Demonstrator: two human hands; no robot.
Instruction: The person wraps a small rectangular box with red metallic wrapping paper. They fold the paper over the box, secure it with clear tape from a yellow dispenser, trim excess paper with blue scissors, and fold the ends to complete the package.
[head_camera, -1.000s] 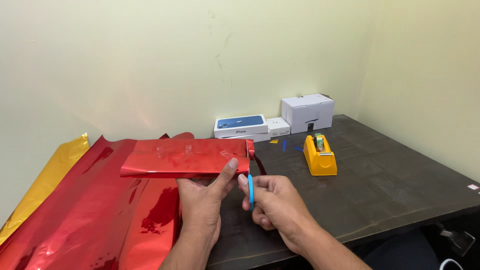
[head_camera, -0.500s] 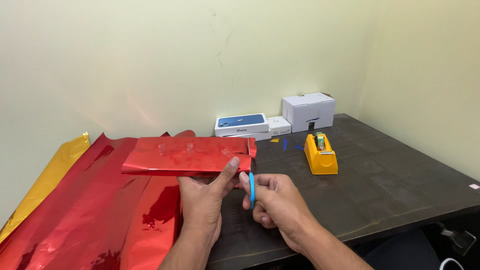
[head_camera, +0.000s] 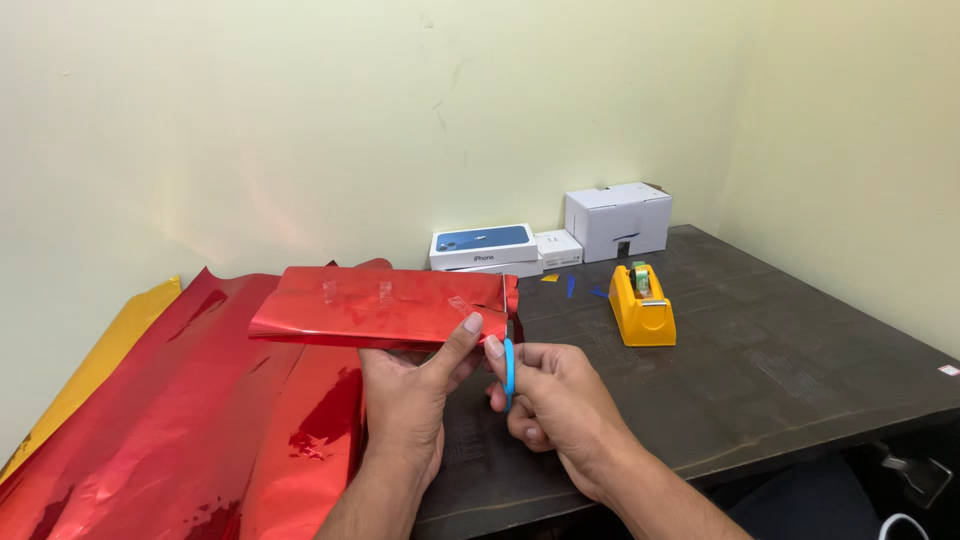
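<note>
A flat box wrapped in shiny red foil (head_camera: 380, 307), with clear tape strips along its top, is lifted a little above the table. My left hand (head_camera: 412, 390) holds it from below, thumb pressed on its near right corner. My right hand (head_camera: 555, 405) grips blue-handled scissors (head_camera: 509, 362), whose blades point up at the loose red foil edge at the box's right end. The blades are mostly hidden by the foil and my fingers.
Red foil sheets (head_camera: 180, 420) and a gold sheet (head_camera: 95, 365) cover the table's left half. A yellow tape dispenser (head_camera: 640, 305) stands on the dark table (head_camera: 800, 350). Small white boxes (head_camera: 617, 222) and a flat white-and-blue box (head_camera: 483, 246) sit by the wall, with blue scraps (head_camera: 570, 287) nearby.
The wrapped box has risen slightly and both hands moved up with it. The scissors came closer to the foil flap at the box's right end.
</note>
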